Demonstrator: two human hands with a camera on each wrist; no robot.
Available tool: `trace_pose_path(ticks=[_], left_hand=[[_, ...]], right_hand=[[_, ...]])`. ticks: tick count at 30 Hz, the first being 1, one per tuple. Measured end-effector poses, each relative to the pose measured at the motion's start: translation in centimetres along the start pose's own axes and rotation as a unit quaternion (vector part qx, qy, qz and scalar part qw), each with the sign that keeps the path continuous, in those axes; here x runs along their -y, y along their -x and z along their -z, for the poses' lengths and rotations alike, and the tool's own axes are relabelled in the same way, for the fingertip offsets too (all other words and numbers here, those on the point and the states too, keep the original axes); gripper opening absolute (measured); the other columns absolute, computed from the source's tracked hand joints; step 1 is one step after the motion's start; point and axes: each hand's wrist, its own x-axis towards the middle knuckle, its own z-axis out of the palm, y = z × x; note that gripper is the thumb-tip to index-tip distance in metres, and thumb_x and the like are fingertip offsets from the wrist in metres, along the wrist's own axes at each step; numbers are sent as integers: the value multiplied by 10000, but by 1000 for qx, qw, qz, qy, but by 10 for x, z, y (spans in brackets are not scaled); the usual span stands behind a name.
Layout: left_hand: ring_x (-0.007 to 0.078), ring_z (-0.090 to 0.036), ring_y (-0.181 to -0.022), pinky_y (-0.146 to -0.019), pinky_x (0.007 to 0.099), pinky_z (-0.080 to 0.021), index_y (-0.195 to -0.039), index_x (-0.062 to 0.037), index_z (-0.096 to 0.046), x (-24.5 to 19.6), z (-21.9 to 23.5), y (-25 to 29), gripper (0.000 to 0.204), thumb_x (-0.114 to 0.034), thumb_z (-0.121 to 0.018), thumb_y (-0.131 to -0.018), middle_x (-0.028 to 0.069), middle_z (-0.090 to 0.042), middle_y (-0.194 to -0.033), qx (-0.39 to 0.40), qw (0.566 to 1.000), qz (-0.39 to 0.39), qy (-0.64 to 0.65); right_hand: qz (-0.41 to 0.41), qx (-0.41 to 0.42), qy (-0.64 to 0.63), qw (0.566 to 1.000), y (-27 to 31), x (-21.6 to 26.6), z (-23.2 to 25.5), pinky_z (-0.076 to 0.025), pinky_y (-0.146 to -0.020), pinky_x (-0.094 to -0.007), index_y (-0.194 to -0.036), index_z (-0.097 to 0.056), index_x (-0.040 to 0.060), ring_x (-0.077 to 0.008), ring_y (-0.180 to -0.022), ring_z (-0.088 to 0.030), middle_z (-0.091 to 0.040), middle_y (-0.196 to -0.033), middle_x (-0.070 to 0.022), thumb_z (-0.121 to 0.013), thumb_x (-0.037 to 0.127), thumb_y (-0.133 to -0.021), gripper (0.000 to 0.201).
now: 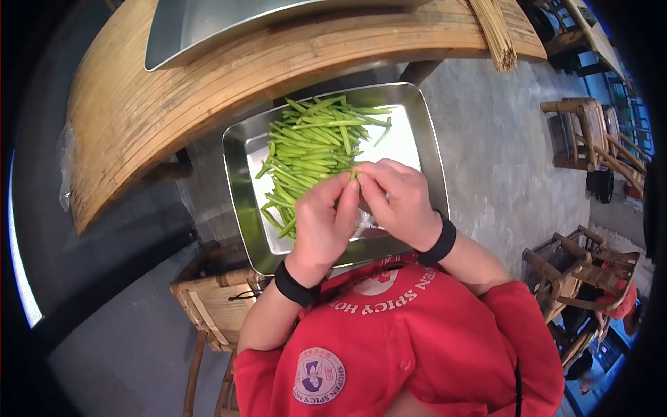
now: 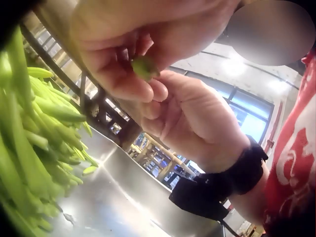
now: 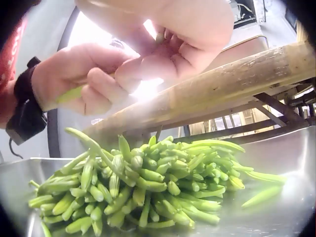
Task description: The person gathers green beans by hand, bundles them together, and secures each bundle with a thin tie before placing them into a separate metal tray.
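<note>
Over a metal tray [image 1: 233, 181], both hands meet fingertip to fingertip around a green bean [image 2: 143, 67]. My left hand [image 1: 323, 217] grips the bean, and part of it shows below the curled fingers in the right wrist view. From the other side my right hand [image 1: 401, 200] pinches it with thumb and forefinger. Most of the bean is hidden by the fingers. Beneath and beyond the hands lies a heap of green beans [image 1: 313, 142], filling the left and middle of the tray, most of them lying roughly side by side.
A curved wooden table [image 1: 208, 83] stands just beyond the tray, bearing a larger metal pan [image 1: 208, 28] and a bundle of thin sticks [image 1: 492, 31]. Bamboo chairs stand to the right, and another bamboo chair [image 1: 215, 306] is close by on the left.
</note>
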Motion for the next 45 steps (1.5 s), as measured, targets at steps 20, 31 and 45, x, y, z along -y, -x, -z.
trace_pose_path(ticks=[20,31,45], left_hand=[[81,-490,-668,-621,231,-416,-940,19,-635,-12,89,-10,177,-131,-548,-907,17,-571,-736,281,956,72,-41],[132,-552,-683,-635,252,-446,-863,-20,-598,33,92,16,183,-92,-723,-749,68,-569,-771,25,995,59,-79],[296,-595,-681,-583,329,-474,-918,-29,-622,7,51,35,191,-33,-685,-738,119,-586,-770,138,977,-87,-135]], right_hand=[[-124,273,-233,925,-13,-1,27,-450,-502,-234,-974,-633,-12,-102,-550,-549,-590,-720,-64,-552,9,-854,147],[-348,111,-288,885,3,-27,74,-418,-482,-192,-960,-559,41,-48,-564,-504,-521,-632,23,-458,31,-908,115],[93,199,-39,975,16,-1,5,-464,-628,-392,-917,-625,71,-297,-732,-570,-577,-780,-103,-602,124,-798,132]])
